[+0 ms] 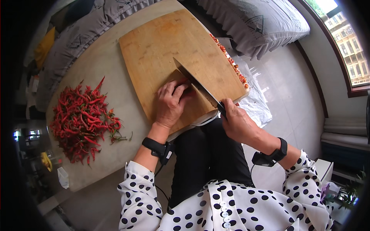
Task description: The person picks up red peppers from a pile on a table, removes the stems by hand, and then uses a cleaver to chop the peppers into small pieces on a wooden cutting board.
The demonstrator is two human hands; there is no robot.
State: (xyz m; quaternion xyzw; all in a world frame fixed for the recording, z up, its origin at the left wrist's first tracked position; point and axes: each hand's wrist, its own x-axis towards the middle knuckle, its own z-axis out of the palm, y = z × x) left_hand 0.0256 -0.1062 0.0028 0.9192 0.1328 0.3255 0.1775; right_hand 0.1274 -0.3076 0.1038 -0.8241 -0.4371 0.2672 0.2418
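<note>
My right hand (240, 122) grips the black handle of a kitchen knife (199, 83). Its long blade slants up and left across a wooden cutting board (162, 43). On the board, my left hand (172, 99) is curled beside the blade, fingers bent over red chili peppers (191, 93). Only bits of these red peppers show past the fingers, so their number is hidden. Left of the board lies a large pile of whole red chili peppers (82, 121), some with green stems.
Chopped red chili pieces (231, 60) line the far right edge of the board. A white rim (206, 121) shows under its near corner. The pile rests on a pale table (115, 161). White plastic sheeting (257, 95) lies at right, below a grey ruffled sofa cover (260, 23).
</note>
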